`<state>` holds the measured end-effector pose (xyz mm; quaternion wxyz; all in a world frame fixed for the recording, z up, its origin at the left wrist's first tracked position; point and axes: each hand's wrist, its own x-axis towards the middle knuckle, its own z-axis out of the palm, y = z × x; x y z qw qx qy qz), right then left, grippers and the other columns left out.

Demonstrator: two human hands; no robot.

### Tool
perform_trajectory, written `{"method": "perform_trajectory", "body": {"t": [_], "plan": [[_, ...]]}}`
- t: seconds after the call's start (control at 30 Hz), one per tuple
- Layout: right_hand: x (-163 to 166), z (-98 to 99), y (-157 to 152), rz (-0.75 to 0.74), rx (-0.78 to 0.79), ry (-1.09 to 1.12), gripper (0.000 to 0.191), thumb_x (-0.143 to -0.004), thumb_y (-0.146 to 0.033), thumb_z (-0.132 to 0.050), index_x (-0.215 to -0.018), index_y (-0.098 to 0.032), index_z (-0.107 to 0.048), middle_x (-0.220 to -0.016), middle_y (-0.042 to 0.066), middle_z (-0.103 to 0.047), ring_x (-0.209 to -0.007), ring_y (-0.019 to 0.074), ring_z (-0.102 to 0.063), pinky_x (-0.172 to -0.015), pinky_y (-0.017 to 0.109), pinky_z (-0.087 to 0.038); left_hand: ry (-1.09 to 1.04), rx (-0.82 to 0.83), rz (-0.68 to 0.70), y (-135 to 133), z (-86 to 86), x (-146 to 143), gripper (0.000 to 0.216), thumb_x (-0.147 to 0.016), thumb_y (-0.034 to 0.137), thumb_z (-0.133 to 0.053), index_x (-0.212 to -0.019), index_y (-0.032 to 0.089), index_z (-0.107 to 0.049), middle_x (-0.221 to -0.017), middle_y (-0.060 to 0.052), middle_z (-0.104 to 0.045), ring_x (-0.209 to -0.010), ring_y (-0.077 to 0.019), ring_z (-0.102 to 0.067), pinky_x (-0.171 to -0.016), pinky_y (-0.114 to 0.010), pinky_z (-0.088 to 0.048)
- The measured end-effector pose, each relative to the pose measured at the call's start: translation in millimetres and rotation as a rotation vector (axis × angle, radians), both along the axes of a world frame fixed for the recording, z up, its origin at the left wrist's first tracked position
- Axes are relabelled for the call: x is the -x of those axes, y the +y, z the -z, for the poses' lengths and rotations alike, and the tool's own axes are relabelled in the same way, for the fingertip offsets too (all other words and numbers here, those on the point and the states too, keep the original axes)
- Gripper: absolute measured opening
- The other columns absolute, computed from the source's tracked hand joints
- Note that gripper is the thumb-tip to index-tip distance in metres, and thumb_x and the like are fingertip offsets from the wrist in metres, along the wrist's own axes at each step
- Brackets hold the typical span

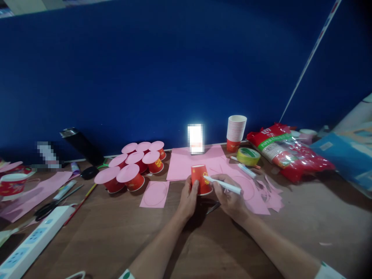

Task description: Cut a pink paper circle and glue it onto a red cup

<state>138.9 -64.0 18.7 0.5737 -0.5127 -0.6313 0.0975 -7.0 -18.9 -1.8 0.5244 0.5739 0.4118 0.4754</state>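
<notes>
My left hand point(189, 197) is closed around the left side of a red paper cup point(200, 179) with a yellow print, held upside down with its wider rim low. A white marker point(226, 185) is pinched in my right hand point(229, 199), its tip at the yellow print on the cup's right side. Whether the tip touches the cup, I cannot tell. Partly hidden below my hands lies a dark, thin tool point(213, 207). A pink paper square point(155, 194) with a drawn circle lies to the left, and pink paper sheets point(188, 162) spread behind the cup.
Several red cups topped with pink discs point(136, 158) stand left. Behind right are a cup stack point(236, 130), yellow tape point(248, 156) and a red bag of paper cups point(287, 151). Pink scraps point(271, 193) lie right. A power strip point(36, 242), scissors point(48, 209) and a black bottle point(83, 145) occupy the left.
</notes>
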Motion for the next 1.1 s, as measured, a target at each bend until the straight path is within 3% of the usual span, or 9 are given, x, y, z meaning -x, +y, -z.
{"method": "perform_trajectory", "body": {"t": [0.6,0.87,1.1], "plan": [[-1.1,0.6,1.4,-0.015,0.112,0.154,0.018,-0.091,-0.033,-0.050,-0.096,-0.019,-0.060,-0.073,0.003,-0.067,-0.050,0.0124,-0.059,-0.044,0.022,-0.049,-0.018,-0.003,0.025,-0.8,0.8,0.9,0.043,-0.089,0.047,-0.046,-0.120,0.018,-0.054,-0.116,-0.008,-0.064,-0.107,-0.0212,-0.058,-0.095,-0.033,-0.042],[1.5,-1.7,0.7,-0.027,0.092,0.149,0.017,-0.091,-0.032,-0.051,-0.096,-0.019,-0.061,-0.082,0.006,-0.070,-0.068,0.0170,-0.068,-0.057,0.025,-0.056,0.004,0.002,0.023,-1.9,-2.7,0.6,0.040,-0.089,0.045,-0.046,-0.119,0.018,-0.053,-0.116,-0.008,-0.063,-0.108,-0.0212,-0.057,-0.096,-0.034,-0.042],[0.7,-1.8,1.3,-0.023,0.080,0.117,0.015,-0.091,-0.030,-0.051,-0.095,-0.019,-0.060,-0.080,0.005,-0.069,-0.065,0.0161,-0.067,-0.056,0.024,-0.054,-0.002,0.002,0.018,-1.1,-2.3,0.8,0.043,-0.089,0.046,-0.047,-0.120,0.017,-0.053,-0.117,-0.009,-0.063,-0.108,-0.0221,-0.057,-0.096,-0.035,-0.042]]}}
